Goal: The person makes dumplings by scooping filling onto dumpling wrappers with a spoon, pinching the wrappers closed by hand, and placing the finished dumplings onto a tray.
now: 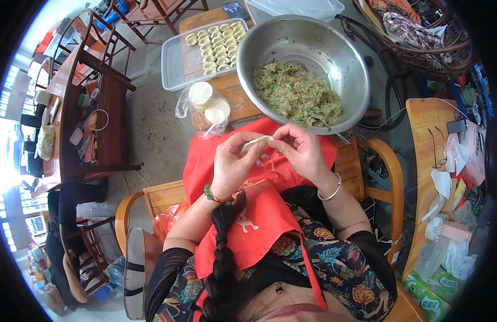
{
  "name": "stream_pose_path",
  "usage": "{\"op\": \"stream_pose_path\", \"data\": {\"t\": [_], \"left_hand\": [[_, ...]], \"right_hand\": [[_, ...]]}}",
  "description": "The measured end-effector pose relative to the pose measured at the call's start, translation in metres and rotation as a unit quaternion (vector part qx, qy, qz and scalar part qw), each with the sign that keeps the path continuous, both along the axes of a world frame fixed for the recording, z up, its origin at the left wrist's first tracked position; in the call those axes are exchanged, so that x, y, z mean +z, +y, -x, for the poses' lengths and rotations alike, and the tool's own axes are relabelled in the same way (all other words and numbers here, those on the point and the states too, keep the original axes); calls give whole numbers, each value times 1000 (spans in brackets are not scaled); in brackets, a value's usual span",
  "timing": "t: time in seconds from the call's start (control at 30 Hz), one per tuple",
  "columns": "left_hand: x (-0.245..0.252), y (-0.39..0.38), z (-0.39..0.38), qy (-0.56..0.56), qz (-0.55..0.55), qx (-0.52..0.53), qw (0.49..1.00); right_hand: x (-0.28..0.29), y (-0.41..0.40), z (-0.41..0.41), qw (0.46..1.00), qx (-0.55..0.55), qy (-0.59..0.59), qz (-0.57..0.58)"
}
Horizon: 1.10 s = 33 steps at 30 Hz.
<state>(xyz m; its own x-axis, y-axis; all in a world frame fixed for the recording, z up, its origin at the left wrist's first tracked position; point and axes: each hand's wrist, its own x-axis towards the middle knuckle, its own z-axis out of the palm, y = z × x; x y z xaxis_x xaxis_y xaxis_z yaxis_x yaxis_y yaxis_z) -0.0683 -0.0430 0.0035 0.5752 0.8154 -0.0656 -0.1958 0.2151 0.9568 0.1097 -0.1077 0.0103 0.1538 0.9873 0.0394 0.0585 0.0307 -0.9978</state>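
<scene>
My left hand (237, 155) and my right hand (300, 151) both pinch one folded dumpling wrapper (254, 145) above my red apron (248, 225). Whether filling is inside it cannot be seen. Just beyond, a large steel bowl (353, 96) holds green-flecked minced filling (292, 94), and a metal spoon (331, 129) leans in it. Left of the bowl, a stack of round wrappers (216, 110) lies in an open clear plastic bag (183, 108). Farther back, rows of shaped dumplings (220, 48) fill the right part of a clear plastic tray (172, 62).
The tray and bowl rest on a wooden table (236, 94), with a phone (235, 10) at its far edge. A wicker basket (425, 52) stands at far right, above a cluttered wooden surface (423, 116). Another person's dark-clothed legs (67, 209) are at far left.
</scene>
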Motion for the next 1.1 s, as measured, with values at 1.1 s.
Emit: {"op": "stream_pose_path", "data": {"t": [1.1], "left_hand": [[6,-4,0,33,-61,3,998]], "right_hand": [[17,0,-7,942,9,-259,-214]]}}
